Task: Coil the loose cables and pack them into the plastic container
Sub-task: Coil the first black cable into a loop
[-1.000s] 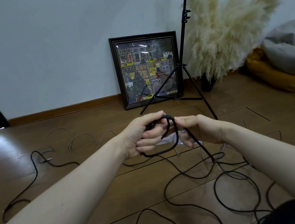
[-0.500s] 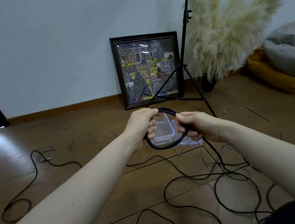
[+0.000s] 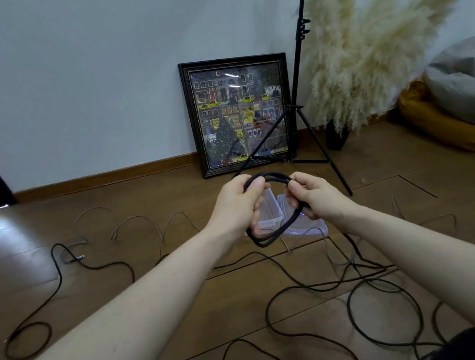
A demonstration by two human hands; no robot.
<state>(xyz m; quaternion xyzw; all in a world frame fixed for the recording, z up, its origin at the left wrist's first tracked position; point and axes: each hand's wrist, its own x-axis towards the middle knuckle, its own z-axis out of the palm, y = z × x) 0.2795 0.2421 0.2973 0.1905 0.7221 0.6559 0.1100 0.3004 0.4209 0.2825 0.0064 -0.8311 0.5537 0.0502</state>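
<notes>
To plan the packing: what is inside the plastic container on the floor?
The plastic container looks empty where visible. The left hand and black cable coil cover part of it.

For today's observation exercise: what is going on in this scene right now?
A person is coiling a black cable held up between both hands: the left hand grips one side of the loops, the right hand pinches the other. The rest of it trails loose on the wooden floor. The clear plastic container sits open beyond the hands. A thin grey cable lies uncoiled.
</notes>
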